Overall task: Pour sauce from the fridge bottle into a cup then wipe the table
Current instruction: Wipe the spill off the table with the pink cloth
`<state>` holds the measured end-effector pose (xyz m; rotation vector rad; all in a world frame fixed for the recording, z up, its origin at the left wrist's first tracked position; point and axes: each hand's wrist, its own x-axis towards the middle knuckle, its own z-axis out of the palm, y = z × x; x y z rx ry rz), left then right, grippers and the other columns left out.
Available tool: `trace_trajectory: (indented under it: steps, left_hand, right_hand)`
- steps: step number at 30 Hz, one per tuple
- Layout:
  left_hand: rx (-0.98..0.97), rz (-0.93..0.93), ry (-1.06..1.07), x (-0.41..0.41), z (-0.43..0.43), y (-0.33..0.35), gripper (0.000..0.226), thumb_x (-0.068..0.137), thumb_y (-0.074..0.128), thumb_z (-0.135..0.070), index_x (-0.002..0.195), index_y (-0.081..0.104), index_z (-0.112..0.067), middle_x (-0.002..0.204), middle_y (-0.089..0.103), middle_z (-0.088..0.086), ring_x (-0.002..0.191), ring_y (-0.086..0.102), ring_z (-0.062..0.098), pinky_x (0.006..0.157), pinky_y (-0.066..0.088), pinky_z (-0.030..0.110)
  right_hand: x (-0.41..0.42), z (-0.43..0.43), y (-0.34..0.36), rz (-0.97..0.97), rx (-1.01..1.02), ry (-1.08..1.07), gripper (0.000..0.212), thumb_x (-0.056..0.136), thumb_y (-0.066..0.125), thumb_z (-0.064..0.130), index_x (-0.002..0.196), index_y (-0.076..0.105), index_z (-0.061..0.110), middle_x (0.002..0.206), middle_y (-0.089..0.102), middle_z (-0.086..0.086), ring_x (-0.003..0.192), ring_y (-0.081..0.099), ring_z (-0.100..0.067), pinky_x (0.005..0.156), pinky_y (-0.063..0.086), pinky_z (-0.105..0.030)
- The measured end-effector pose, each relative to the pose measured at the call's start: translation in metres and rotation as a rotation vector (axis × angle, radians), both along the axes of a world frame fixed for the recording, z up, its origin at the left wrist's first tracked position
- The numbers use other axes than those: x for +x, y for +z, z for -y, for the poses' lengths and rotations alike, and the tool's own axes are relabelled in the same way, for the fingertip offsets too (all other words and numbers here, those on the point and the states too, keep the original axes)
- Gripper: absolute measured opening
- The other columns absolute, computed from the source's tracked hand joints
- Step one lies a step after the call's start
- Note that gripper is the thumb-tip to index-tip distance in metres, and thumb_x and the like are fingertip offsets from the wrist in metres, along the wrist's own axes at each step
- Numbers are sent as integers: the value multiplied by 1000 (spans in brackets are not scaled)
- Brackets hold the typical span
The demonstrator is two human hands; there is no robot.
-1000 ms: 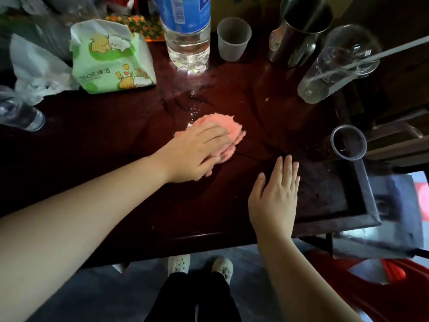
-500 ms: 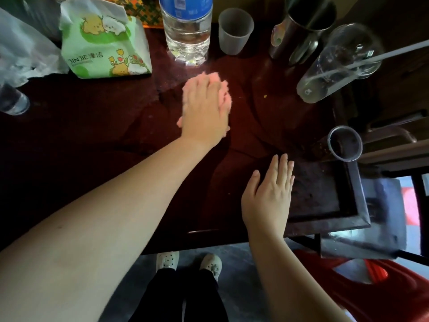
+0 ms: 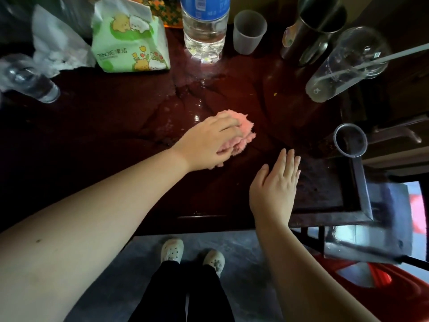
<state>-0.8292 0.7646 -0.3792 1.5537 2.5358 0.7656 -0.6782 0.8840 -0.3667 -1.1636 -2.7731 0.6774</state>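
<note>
Dark red wood fills the view: a glossy table (image 3: 104, 126) seen from above, cluttered along its far edge. At the far left a clear plastic bottle (image 3: 30, 81) lies tilted, with a crumpled white plastic bag (image 3: 54, 46) just behind it. Next stands a green-and-white tissue pack (image 3: 130, 43) printed with cartoon animals, then an upright water bottle (image 3: 204, 29) with a blue label. A wet sheen (image 3: 197, 89) spreads over the wood in front of that bottle.

Nearer the middle, the left hand (image 3: 204, 140) lies on a pink cloth (image 3: 243, 131) – fingers curled over the fluffy wad, thumb tucked at its near side, grasping it and holding it down on the tabletop at the near edge of the wet patch. A translucent plastic cup (image 3: 249, 31) stands upright at the back, just right of the water bottle.

The right hand (image 3: 276, 184) rests released near the front edge, palm down, fingers straight and together, holding nothing. Behind it stand a steel mug (image 3: 318, 26) and a clear tumbler (image 3: 346, 66) with a white straw (image 3: 394, 55). A grey-rimmed cup (image 3: 350, 140) – dark inside – stands at the table's right edge. Below, two pale shoes (image 3: 171, 249) stand on a grey floor.
</note>
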Motion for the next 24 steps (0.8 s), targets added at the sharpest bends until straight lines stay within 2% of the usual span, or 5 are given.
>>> trace_trajectory:
  steps: [3, 6, 16, 21, 24]
  left_hand:
    - [-22, -23, 215, -2, 19, 4, 34, 83, 54, -25, 112, 66, -12, 126, 57, 7, 122, 48, 27, 98, 38, 35]
    - [-28, -14, 383, 8, 28, 4, 31, 81, 57, -19, 111, 63, -10, 122, 57, 9, 123, 46, 30, 96, 39, 38]
    - [-55, -26, 506, 50, 117, 18, 32, 77, 67, -5, 108, 64, -6, 126, 55, 10, 114, 52, 33, 84, 50, 43]
    - [-79, -11, 602, 62, 195, 23, 44, 80, 66, -6, 123, 58, -11, 136, 48, 9, 115, 52, 30, 78, 54, 34]
    - [-145, 15, 646, 65, 239, 18, 50, 84, 62, -13, 134, 50, -15, 141, 43, 7, 128, 43, 30, 95, 48, 41]
  right_hand:
    - [0, 0, 0, -10, 6, 1, 57, 98, 30, 26, 150, 16, 5, 159, 10, -11, 147, 0, -21, 120, 2, -36]
    - [0, 1, -1, -7, 11, 3, 57, 99, 29, 28, 150, 16, 6, 159, 10, -11, 147, 0, -22, 120, 2, -37]
    - [3, 5, 1, 28, 72, 53, 63, 97, 38, 34, 148, 18, 4, 158, 12, -15, 147, 3, -28, 120, 5, -40]
    - [9, 29, 11, -215, 145, 318, 43, 94, 49, 15, 135, 44, 3, 146, 39, -16, 139, 28, -30, 115, 25, -42]
    - [7, 73, 15, -240, 84, 499, 38, 90, 54, 9, 127, 52, 1, 136, 49, -16, 130, 39, -31, 111, 28, -37]
